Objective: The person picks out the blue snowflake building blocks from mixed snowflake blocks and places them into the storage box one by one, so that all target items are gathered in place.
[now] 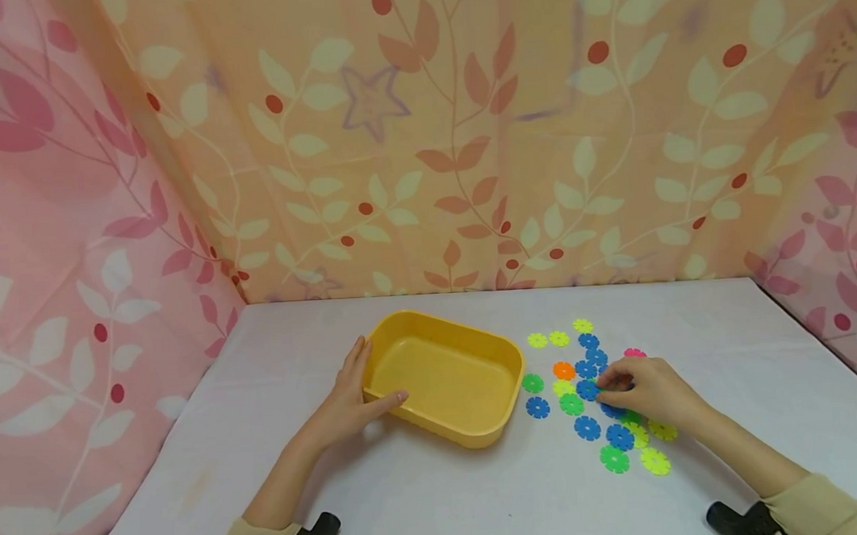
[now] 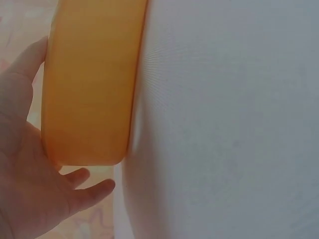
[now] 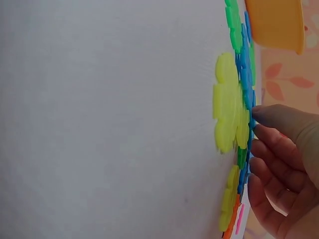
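My left hand (image 1: 352, 391) holds the left end of a yellow plastic basin (image 1: 445, 386), thumb over the near rim and fingers along the outside wall. The left wrist view shows the basin's side (image 2: 94, 84) with fingers (image 2: 94, 195) spread past its corner. My right hand (image 1: 649, 385) bends over a cluster of notched plastic discs, pinching a blue snowflake disc (image 1: 588, 390) at its edge. In the right wrist view its fingertips meet the blue discs (image 3: 245, 74), behind a yellow disc (image 3: 225, 104). Some discs lie hidden under the hand.
Loose discs spread right of the basin: an orange disc (image 1: 564, 370), a green disc (image 1: 615, 459), a yellow disc (image 1: 655, 461) and a pink disc (image 1: 634, 353), among several others. A white cloth covers the table (image 1: 441, 509). A floral curtain (image 1: 458, 137) hangs behind its far edge.
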The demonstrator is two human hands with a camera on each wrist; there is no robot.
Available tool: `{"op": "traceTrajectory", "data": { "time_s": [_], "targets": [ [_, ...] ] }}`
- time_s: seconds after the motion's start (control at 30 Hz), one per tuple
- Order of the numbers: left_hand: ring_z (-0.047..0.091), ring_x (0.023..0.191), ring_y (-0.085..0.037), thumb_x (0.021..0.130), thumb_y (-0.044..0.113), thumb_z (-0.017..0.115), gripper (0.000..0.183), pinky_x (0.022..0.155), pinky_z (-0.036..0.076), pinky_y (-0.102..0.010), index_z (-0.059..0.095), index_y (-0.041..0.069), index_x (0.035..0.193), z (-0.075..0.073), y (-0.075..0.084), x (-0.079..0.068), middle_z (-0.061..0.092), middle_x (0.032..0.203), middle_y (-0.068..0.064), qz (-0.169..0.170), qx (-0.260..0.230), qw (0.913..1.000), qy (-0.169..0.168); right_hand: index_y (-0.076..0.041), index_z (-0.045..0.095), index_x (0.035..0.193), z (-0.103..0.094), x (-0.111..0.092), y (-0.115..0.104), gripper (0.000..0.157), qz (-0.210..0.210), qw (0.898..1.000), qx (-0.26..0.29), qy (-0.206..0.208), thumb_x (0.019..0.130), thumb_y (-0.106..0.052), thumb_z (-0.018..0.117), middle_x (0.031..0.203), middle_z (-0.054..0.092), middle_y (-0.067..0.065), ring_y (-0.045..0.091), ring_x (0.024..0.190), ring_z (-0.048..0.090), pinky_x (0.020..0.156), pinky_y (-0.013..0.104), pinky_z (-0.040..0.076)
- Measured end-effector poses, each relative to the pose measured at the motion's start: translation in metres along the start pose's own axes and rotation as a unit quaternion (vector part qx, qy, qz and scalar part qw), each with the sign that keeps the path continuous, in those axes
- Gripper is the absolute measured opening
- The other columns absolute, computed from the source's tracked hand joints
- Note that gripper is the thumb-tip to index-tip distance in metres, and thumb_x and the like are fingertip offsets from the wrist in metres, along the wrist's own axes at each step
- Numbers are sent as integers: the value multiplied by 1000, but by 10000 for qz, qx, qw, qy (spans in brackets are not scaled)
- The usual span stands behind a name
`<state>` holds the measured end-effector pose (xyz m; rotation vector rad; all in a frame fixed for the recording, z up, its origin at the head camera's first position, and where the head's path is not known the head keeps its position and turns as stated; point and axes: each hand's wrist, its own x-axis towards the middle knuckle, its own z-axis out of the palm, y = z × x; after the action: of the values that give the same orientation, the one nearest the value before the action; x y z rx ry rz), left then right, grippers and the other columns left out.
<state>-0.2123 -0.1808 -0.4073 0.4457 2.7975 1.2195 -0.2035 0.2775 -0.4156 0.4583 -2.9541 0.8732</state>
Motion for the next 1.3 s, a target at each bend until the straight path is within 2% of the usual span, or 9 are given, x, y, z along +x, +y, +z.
{"op": "traceTrajectory", "data": {
  "time_s": [0.2,0.4,0.57,0.77,0.97,1.13,1.3],
  "targets": [
    [-3,147,-36,82,57,70,111,110,12,-65,3,9,157,-2,-1,-1,-8,162,-9,9,287,9996,83,-15,74,88,1,2,-4,18,-5,9998,-191,12,78,-27,83,79,63,-8,11,73,55,63,20,49],
    [-1,147,-35,82,60,69,112,111,13,-63,4,10,157,-3,-2,-1,-7,162,-10,-24,404,9991,121,-15,75,91,-4,7,-12,18,6,9999,108,29,81,-29,81,79,63,-8,14,76,54,62,22,47],
    [1,147,-35,81,60,70,113,111,13,-62,3,10,157,-3,-4,-1,-5,162,-12,-26,295,9995,121,-16,75,94,-12,21,-33,23,34,9993,371,49,83,-36,78,81,65,-7,17,80,55,61,25,46],
    [5,147,-35,81,61,69,111,112,15,-60,4,12,158,-2,-6,-1,-7,162,-9,-46,221,9997,118,-18,74,96,-14,52,-76,24,-230,9968,765,-76,82,-38,78,85,66,-4,20,84,56,63,27,51],
    [12,146,-37,80,61,70,112,111,19,-60,4,15,158,0,-5,-1,-8,162,-6,-127,123,9998,136,-19,75,93,-7,92,-131,20,-1055,9893,992,-178,81,-34,80,84,67,-7,18,84,57,67,29,51],
    [13,146,-36,79,62,71,113,112,20,-58,5,18,158,2,-5,1,-6,163,-6,-170,30,9997,173,-16,75,92,10,128,-166,18,-1546,9787,1325,-248,81,-30,80,84,69,-7,16,82,60,72,30,51],
    [14,146,-35,78,62,72,114,112,20,-56,4,18,158,4,-5,1,-4,162,-6,-169,-85,9996,186,-17,77,91,36,160,-183,16,-1723,9741,1413,-389,82,-30,80,81,69,-8,14,80,61,73,29,50]
  ]
}}
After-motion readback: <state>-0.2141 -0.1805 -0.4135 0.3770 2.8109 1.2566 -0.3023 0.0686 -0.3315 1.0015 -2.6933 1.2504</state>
